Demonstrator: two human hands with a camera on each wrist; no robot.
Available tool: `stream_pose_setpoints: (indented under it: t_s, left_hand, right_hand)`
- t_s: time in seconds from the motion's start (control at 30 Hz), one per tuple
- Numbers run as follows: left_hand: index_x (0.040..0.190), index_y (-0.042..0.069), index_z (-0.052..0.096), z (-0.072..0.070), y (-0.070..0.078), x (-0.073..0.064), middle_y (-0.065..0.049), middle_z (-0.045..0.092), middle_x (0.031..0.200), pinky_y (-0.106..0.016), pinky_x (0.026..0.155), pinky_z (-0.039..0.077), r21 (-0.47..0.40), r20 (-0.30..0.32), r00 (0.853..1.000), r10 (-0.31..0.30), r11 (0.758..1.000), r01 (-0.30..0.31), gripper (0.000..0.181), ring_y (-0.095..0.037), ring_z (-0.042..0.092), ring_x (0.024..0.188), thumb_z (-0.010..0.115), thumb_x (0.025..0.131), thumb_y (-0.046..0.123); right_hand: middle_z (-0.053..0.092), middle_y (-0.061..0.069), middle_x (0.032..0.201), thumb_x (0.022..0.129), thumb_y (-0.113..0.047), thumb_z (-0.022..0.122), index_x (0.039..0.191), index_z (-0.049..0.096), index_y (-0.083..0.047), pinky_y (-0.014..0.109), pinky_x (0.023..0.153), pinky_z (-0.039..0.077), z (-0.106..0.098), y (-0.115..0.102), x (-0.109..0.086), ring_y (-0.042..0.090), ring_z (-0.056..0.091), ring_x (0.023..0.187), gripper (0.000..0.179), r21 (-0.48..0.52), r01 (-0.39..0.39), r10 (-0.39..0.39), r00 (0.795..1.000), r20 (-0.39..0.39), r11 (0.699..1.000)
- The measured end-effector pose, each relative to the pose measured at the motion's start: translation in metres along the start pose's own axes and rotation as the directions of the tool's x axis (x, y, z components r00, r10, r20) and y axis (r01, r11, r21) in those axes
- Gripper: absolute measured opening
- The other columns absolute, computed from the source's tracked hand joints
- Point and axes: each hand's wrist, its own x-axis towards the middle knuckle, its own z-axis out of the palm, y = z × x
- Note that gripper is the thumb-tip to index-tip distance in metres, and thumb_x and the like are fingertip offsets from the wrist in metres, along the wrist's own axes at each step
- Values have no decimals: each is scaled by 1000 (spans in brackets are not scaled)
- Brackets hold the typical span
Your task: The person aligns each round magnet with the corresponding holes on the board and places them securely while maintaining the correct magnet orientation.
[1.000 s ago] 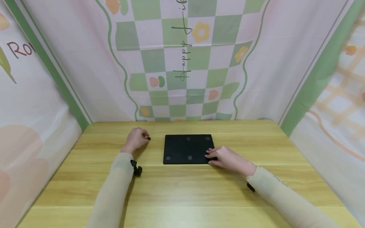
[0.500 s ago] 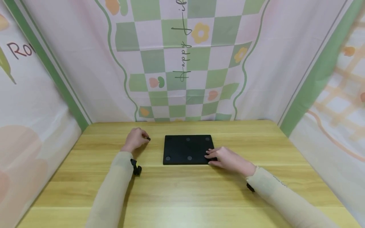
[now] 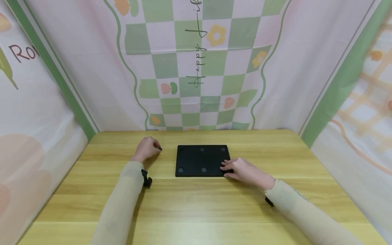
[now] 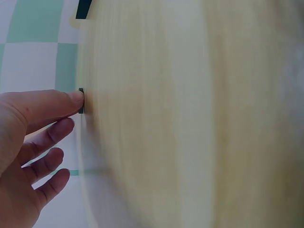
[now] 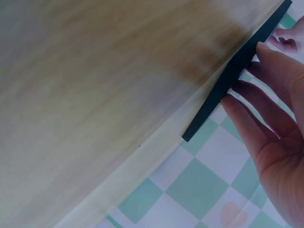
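A flat black rectangular board (image 3: 196, 158) lies on the table, with several round grey spots near its long edges. To its left, my left hand (image 3: 147, 148) pinches a small black disc (image 3: 160, 149) between thumb and forefinger. Seen edge-on in the left wrist view, that disc (image 4: 81, 100) is thin, and the other fingers of the left hand are loosely bent. My right hand (image 3: 245, 170) rests at the board's near right corner and covers it. In the right wrist view, the thumb and fingertips of the right hand (image 5: 273, 95) touch the board (image 5: 232, 71).
The wooden table (image 3: 196, 207) extends around the board on all sides. Behind it hangs a green and white checked cloth (image 3: 190, 81), with printed cloth at both sides. A small black device (image 3: 146, 179) is strapped at the left wrist.
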Motion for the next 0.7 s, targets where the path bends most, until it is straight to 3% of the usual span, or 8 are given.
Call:
stream_pose_setpoints:
  t_s: [0.7]
  left_hand:
    - [85, 9, 73, 1, 5, 1, -5, 67, 83, -29, 64, 48, 29, 14, 1000, -19, 999, 19, 9, -20, 57, 77, 74, 81, 17]
  right_hand:
    - [66, 12, 118, 89, -19, 68, 113, 70, -6, 42, 92, 52, -2, 0, -1, 29, 60, 116, 28, 7, 12, -12, 1000, -10, 1000]
